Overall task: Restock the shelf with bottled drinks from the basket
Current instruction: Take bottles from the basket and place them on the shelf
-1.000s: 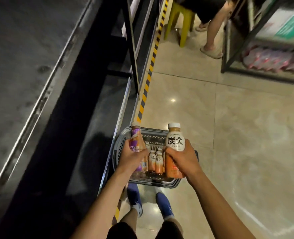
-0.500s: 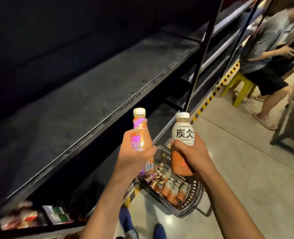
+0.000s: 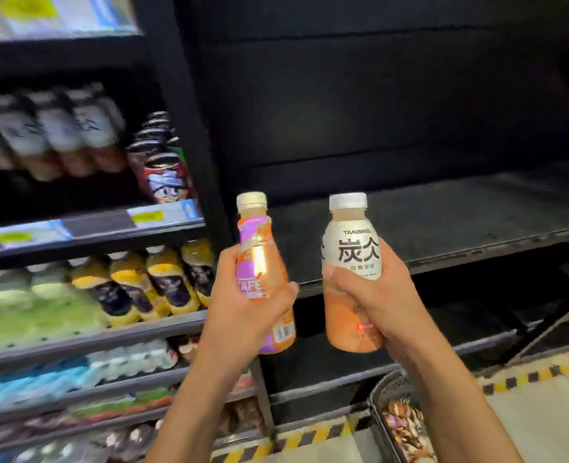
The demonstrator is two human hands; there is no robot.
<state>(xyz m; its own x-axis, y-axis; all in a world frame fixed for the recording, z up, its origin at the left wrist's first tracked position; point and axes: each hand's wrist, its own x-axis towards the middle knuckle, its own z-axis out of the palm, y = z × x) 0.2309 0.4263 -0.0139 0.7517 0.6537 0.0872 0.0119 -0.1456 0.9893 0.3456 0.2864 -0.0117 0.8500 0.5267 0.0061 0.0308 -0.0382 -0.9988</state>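
This is a shop, a small grocery or convenience store by the look of it. Black metal shelving (image 3: 189,128) runs in tiers, and the bay on the left is packed with rows of bottled drinks (image 3: 149,282) and printed cans (image 3: 166,182). Price tags (image 3: 147,217) sit in the strip along the shelf edge. Yellow-and-black hazard tape (image 3: 526,379) lines the tiled floor at the shelf foot, beside a shopping basket (image 3: 381,389) of bottles.

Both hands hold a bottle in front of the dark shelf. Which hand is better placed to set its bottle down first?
Probably the right hand: its white-labelled bottle is upright, directly before the bare shelf. The left hand and its tilted purple bottle sit by the post.
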